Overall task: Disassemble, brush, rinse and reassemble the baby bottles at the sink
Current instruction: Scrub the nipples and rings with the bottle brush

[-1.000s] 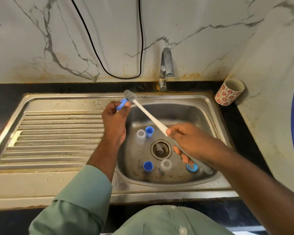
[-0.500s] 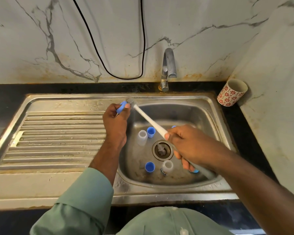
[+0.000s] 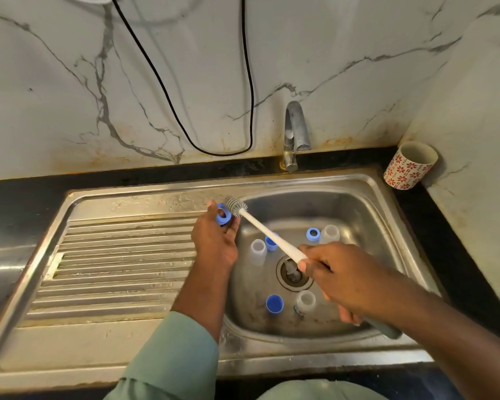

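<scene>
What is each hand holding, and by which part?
Left hand pinches a blue ring by its rim. Right hand grips the brush around its handle.

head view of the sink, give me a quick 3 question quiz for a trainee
1. True or false: the left hand holds a blue ring.
2. Which hand grips the bottle brush? A) left B) right C) both
3. Fill in: the brush head is beside the ____ ring, above the sink.

Key: 1 true; 2 B, the right hand; 3 blue.
</scene>
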A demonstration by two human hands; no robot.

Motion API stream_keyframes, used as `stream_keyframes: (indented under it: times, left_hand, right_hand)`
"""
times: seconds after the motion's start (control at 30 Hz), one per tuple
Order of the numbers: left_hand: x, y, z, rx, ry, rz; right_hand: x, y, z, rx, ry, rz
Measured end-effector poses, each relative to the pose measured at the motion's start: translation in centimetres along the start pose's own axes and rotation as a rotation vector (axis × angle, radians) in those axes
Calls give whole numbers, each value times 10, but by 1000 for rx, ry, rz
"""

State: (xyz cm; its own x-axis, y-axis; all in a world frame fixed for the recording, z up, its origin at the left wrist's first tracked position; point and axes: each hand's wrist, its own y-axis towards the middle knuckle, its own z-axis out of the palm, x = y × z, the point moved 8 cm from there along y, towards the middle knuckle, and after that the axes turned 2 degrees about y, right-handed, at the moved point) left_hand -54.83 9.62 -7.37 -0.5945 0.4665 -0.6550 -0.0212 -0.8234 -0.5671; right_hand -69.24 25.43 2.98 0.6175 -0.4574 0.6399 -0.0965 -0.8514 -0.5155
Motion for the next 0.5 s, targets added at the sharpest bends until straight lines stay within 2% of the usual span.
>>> stream_keyframes:
  times: [0.07, 0.13, 0.27, 0.4, 0.5]
  left_hand:
    - [5, 6, 1, 32, -103, -121]
    - [5, 7, 3, 40, -158, -165]
    - [-10, 14, 4, 13, -191, -148]
    - [5, 7, 15, 62, -59, -162]
    - [3, 16, 14, 1, -173, -141]
  right_hand:
    - [-1, 2, 2, -19, -17, -17]
    - [-3, 6, -3, -83, -43, -58]
    - [-22, 1, 3, -114, 43, -56]
    - [-21, 6, 9, -130, 207, -53]
    - [-17, 4, 12, -94, 186, -50]
